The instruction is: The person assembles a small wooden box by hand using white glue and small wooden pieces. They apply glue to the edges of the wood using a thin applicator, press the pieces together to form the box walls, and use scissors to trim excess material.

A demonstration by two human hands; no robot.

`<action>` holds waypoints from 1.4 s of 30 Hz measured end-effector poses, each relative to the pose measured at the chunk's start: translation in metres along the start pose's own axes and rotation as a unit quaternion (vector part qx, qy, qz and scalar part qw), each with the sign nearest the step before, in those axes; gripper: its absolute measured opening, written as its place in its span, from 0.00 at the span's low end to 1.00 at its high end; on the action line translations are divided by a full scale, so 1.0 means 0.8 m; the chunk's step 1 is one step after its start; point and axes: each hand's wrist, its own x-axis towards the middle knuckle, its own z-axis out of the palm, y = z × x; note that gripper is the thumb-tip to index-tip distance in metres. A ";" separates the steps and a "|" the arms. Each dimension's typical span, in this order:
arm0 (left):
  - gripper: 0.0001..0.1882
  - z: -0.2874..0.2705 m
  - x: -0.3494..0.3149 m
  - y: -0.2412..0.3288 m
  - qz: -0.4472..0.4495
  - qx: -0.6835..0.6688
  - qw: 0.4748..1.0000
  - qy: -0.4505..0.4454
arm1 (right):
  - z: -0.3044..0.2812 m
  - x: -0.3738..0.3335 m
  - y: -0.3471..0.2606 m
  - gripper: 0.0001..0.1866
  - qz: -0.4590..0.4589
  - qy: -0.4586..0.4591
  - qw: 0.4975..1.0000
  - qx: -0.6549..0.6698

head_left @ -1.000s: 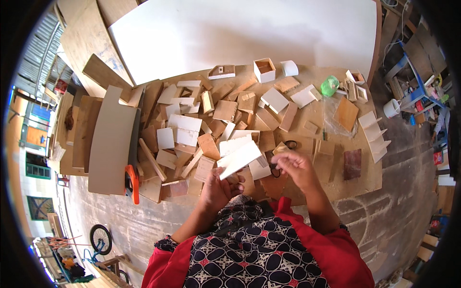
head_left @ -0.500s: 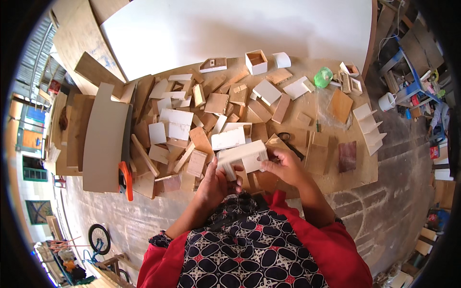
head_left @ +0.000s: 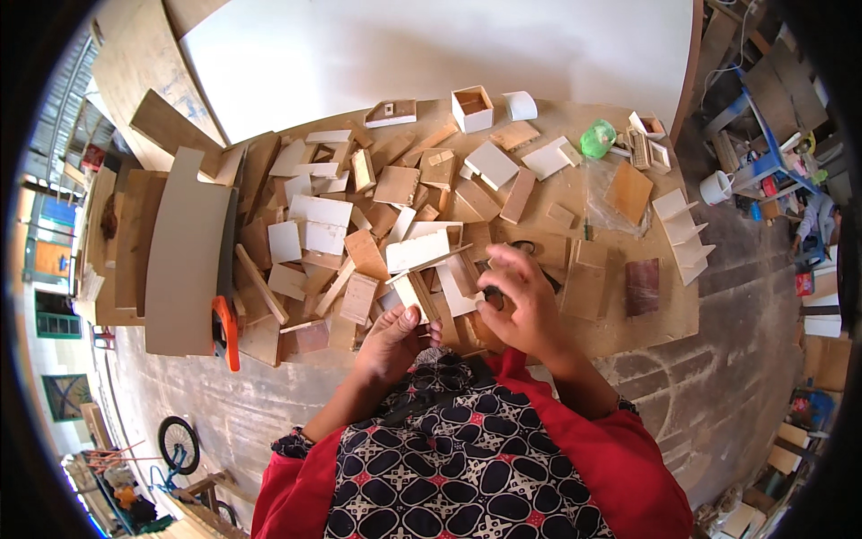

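My left hand (head_left: 393, 343) is closed on the near leg of a small U-shaped wooden piece (head_left: 417, 296), pinching it between thumb and fingers. The piece has a thin cross board and two short legs, and it is tilted above the wood pile. My right hand (head_left: 523, 301) hovers just right of its other leg, with fingers bent and apart; nothing shows in its grip. Behind the right hand lie dark, ring-shaped handles (head_left: 523, 245), partly hidden. Beneath both hands are loose wooden offcuts, including a white-faced block (head_left: 418, 251).
Many offcuts cover the left and middle of the workbench (head_left: 660, 328). An orange-handled tool (head_left: 226, 334) stands by a tall board at left. At the back are an open wooden box (head_left: 472, 110) and a green plastic item (head_left: 597, 139). A finned white piece (head_left: 684, 235) lies at right.
My right hand has let go of the wooden piece and its fingers have spread. The piece has turned in my left hand, so its legs and inner side show more.
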 end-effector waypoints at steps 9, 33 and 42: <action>0.11 -0.001 0.006 -0.001 -0.024 -0.004 1.000 -0.013 | 0.029 -0.016 0.006 0.15 -0.040 -0.050 0.989 -0.132; 0.21 -0.003 0.011 -0.002 0.045 0.174 0.982 -0.060 | 0.032 0.004 0.017 0.08 0.134 0.060 0.983 0.110; 0.16 0.011 0.007 0.001 0.025 0.285 0.958 -0.015 | 0.060 0.000 0.025 0.11 0.236 0.051 0.921 0.305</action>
